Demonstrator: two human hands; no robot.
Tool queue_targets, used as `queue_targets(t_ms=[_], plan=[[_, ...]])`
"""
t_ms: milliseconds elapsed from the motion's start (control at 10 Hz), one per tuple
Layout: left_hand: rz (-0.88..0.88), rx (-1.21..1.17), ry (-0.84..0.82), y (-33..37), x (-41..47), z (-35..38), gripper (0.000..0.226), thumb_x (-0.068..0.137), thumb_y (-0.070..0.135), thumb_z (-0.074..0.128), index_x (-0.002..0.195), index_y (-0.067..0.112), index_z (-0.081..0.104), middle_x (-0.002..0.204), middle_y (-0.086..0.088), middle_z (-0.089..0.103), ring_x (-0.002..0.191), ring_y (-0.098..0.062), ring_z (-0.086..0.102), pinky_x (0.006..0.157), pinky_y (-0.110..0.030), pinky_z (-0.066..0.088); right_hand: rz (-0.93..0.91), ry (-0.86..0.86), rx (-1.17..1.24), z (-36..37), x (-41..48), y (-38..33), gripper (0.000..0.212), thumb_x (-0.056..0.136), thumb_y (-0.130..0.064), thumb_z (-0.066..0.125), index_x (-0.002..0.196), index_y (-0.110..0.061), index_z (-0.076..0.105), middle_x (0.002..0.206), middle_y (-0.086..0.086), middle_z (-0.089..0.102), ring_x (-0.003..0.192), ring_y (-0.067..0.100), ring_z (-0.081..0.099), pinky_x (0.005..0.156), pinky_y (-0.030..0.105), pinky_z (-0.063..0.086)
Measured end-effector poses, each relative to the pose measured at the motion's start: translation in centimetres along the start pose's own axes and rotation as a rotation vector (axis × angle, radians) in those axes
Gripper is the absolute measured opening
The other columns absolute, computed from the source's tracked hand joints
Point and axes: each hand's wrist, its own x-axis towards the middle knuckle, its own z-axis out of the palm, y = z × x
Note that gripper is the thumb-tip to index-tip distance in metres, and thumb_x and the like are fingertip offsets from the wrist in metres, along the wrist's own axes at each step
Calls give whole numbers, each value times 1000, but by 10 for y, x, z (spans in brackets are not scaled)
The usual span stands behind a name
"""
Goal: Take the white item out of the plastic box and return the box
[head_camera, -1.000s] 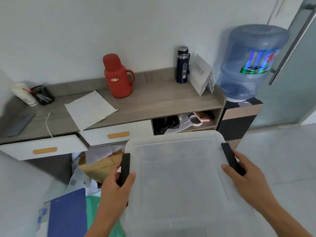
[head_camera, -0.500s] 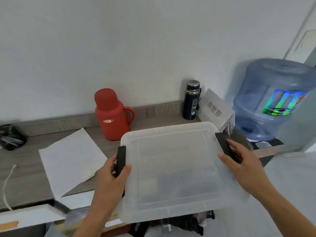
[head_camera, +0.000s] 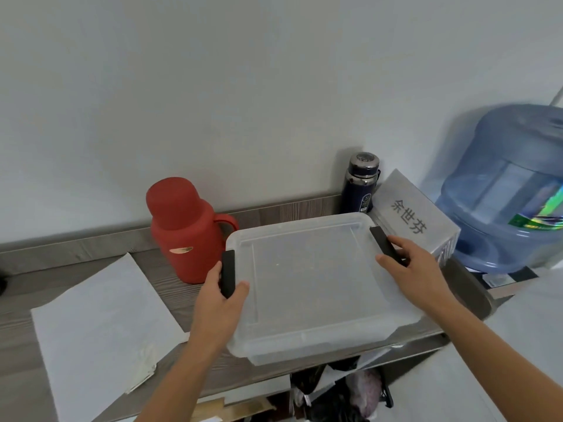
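Observation:
A clear plastic box [head_camera: 307,281] with a closed translucent lid and black side latches sits on the wooden desk top [head_camera: 195,300]. My left hand [head_camera: 219,303] grips its left black latch, thumb on the lid. My right hand [head_camera: 417,275] holds the right black latch. What lies inside the box cannot be made out through the lid. A white sheet of paper [head_camera: 100,327] lies flat on the desk to the left of the box.
A red thermos jug [head_camera: 182,229] stands just left behind the box. A dark blue flask [head_camera: 361,184] and a white name card [head_camera: 414,214] stand behind its right corner. A blue water bottle [head_camera: 505,190] is at the far right. Bags fill the shelf below.
Both hands carried the box up from below desk height and forward onto the desk top, between the red jug and the name card. The view rose with it.

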Motion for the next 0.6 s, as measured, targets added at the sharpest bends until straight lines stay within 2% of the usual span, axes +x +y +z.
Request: queue_targets(t_ms=[100, 200, 300, 400, 500, 600], plan=[[-4, 9, 21, -2, 10, 5, 60, 86, 17, 61, 141, 21, 38, 120, 5, 58, 105, -16, 57, 86, -32, 46, 13, 1, 18, 6, 16, 4, 51, 89, -29, 61, 138, -20, 48, 135, 8, 56, 118, 25, 54, 99, 43, 43], [-20, 1, 48, -1, 13, 10, 59, 88, 15, 59, 142, 23, 36, 116, 11, 56, 100, -8, 56, 85, -29, 44, -2, -27, 57, 8, 29, 7, 50, 90, -25, 60, 138, -22, 47, 133, 6, 56, 119, 24, 53, 100, 44, 43], [-49, -86, 46, -2, 16, 14, 58, 89, 12, 56, 140, 28, 35, 110, 20, 53, 98, 1, 54, 77, -24, 45, 47, -99, 187, 9, 38, 11, 48, 91, -23, 58, 137, -31, 46, 128, 1, 58, 112, 23, 56, 98, 46, 46], [-82, -145, 30, -2, 18, 14, 57, 89, 12, 56, 138, 32, 36, 113, 18, 54, 100, -5, 55, 71, -21, 47, 95, -155, 300, 8, 43, 16, 49, 91, -24, 58, 137, -35, 45, 126, -1, 59, 107, 21, 59, 91, 42, 49], [-114, -220, 10, -4, 18, 14, 53, 89, 16, 58, 136, 34, 40, 119, 10, 57, 103, -12, 58, 74, -28, 52, 92, -191, 318, 8, 47, 20, 53, 91, -22, 58, 141, -29, 42, 127, 4, 59, 105, 21, 60, 83, 35, 48], [-196, -321, 77, -1, 15, 11, 33, 92, 20, 54, 125, 26, 55, 112, 5, 64, 97, -13, 62, 74, -29, 51, 0, -176, 146, 3, 49, 19, 55, 90, -25, 60, 142, -26, 40, 131, 4, 58, 107, 18, 57, 89, 36, 46]])
